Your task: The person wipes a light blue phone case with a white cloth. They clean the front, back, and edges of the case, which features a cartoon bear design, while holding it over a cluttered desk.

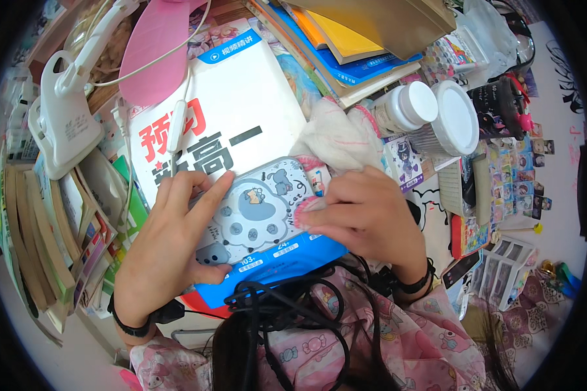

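Note:
A rounded grey-and-white case (261, 207) with a printed cat paw lies on a large workbook (274, 97) with a white and blue cover. My left hand (169, 239) holds the case at its left end, thumb at the near edge and index finger over the far edge. In my right hand (372, 215) is a bunched white cloth (342, 132) with pink edging. A fold of this cloth touches the right end of the case under my fingertips, and the rest spreads out beyond the hand.
Upright books (36, 239) and a white clip-on lamp base (68, 122) stand at left. Stacked books (342, 54) lie at the back. A white bottle (401, 107) and a lidded tub (452, 119) stand beyond my right hand. Black cables (274, 303) hang before my chest.

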The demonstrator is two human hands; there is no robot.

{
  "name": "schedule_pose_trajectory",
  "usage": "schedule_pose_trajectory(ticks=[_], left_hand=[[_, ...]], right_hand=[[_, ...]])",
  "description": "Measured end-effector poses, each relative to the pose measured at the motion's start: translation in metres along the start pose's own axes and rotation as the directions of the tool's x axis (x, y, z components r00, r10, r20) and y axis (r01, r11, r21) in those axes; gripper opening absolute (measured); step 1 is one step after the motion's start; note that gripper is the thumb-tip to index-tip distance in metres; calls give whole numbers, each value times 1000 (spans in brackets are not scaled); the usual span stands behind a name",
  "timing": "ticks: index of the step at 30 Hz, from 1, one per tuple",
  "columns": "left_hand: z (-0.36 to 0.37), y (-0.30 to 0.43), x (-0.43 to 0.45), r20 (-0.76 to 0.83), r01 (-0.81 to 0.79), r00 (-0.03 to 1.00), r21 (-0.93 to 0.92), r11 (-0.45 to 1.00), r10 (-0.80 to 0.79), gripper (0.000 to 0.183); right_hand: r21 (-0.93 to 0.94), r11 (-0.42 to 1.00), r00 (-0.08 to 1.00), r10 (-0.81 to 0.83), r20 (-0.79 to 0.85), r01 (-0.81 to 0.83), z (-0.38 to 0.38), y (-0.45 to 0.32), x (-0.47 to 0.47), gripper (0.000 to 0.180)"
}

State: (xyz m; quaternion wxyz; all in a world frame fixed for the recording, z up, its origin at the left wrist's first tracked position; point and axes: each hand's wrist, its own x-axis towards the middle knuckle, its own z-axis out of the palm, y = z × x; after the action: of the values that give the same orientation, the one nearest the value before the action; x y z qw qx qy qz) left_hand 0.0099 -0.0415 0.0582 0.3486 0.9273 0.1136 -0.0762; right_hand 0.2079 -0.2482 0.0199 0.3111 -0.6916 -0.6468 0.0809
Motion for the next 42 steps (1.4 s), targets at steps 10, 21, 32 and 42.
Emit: schedule_pose_trajectory(ticks=[10, 21, 32, 42], left_hand=[[2, 0, -2, -4, 15, 1000, 41, 999, -14, 113], [2, -2, -3, 15, 31, 999, 71, 997, -33, 117], [17, 11, -11, -179, 184, 974, 257, 949, -140, 111], [0, -10, -1, -413, 180, 901, 74, 981, -134, 38]], right_hand=[[51, 999, 999, 7, -46, -5, 5, 15, 7, 11], [151, 964, 958, 241, -156, -218, 18, 16, 11, 12], [-96, 972, 943, 179, -281, -213, 14, -7, 31, 12], [-104, 974, 950, 169, -263, -202, 23, -13, 25, 11]])
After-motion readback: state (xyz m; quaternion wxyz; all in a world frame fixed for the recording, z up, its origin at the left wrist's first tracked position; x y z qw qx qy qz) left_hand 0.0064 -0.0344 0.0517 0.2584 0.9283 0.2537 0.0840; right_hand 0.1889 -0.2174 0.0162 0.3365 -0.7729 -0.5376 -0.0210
